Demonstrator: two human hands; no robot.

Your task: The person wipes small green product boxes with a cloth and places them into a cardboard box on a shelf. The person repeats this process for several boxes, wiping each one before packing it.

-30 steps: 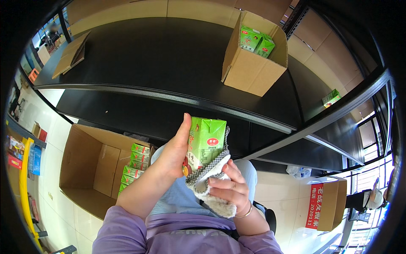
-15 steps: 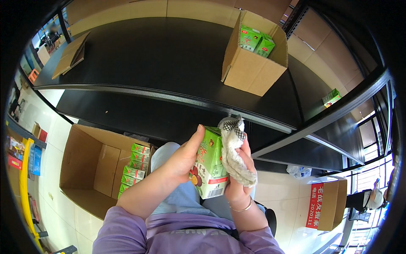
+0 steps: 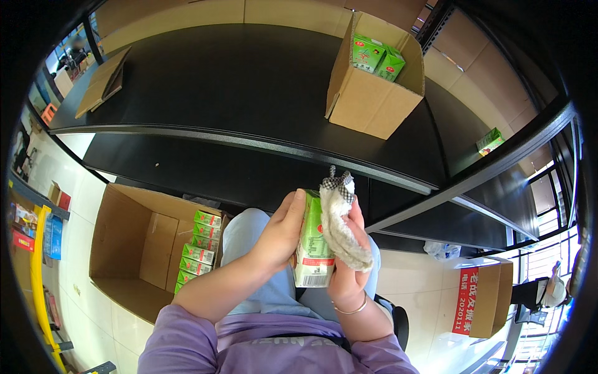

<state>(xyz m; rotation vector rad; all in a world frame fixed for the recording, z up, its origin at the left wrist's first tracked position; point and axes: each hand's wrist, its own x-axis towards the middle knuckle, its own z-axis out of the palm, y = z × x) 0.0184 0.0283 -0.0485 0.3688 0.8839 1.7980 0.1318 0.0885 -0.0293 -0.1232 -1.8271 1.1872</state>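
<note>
Above my lap, my left hand grips a green-and-white drink carton by its left side, thumb along the top edge. A narrow side with a barcode at the bottom faces me. My right hand is closed round a whitish cloth with a black-and-white checked end, which lies against the carton's right side. Part of the right fingers is hidden behind the cloth. Down to the left, an open cardboard box contains several similar green cartons along its right side.
A black shelf spans the view ahead. On it stand an open cardboard box with green cartons, a folded cardboard piece and a lone carton. A metal shelf beam runs in front. Another cardboard box sits right on the floor.
The carton has turned in my hands, so its narrow side faces me instead of the fruit-printed front. My right hand and the cloth have shifted slightly left along it.
</note>
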